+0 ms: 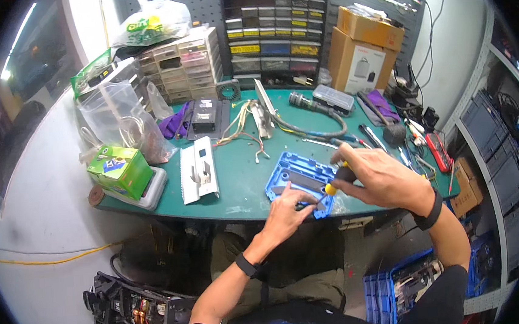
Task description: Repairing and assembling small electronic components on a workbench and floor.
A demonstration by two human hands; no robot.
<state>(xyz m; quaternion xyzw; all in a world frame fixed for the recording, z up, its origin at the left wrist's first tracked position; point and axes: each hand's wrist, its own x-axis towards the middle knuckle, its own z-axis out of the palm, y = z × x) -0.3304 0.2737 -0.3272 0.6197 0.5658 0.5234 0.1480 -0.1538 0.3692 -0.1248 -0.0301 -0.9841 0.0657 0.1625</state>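
Observation:
On the green worktop, close to its front edge, lies a blue plastic case [290, 161] with a long grey strip inside it. My right hand [385, 176] is closed around the black and yellow handle of a screwdriver [332, 189], which tilts down over the near right part of the case. My left hand [287, 213] grips the case's near edge, its thumb and fingers close to the screwdriver's tip. The tip itself and whatever lies under those fingers are hard to make out. Left of the case stands a white bent panel [198, 170].
A green box [120, 171] stands at the left on a pale case. Behind the work are wires, a black flashlight [306, 101] and a clear-lidded organizer [334, 99]. To the right lie hand tools and a red multimeter [438, 152]. Drawer cabinets [276, 29] and cardboard boxes [361, 56] line the back.

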